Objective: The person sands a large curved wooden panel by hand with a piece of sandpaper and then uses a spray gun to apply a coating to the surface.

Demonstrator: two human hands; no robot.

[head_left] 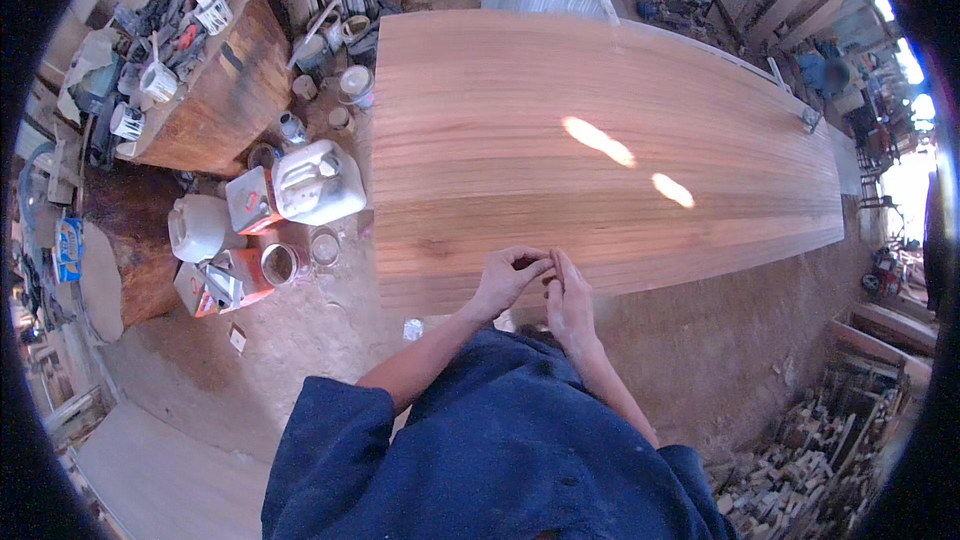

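My left hand (508, 280) and my right hand (570, 305) meet at the fingertips in front of my body. They are over the near edge of a long, wide wooden panel (480, 120) with reddish-brown grain. The left fingers are bent in a pinch, with thumb and forefinger reaching the right hand's fingertips. On the right, the fingers are drawn together as well. Whatever is between the fingertips, if anything, is too small to make out. Two bright patches of sunlight fall on the panel's surface.
Left of the panel, a white plastic jug (320, 183), another jug (195, 228), red-and-white cans (250, 202) and open tins (280, 263) stand on the floor. A cluttered wooden bench (215, 90) is farther left. Scrap wood (800, 465) is piled at the lower right.
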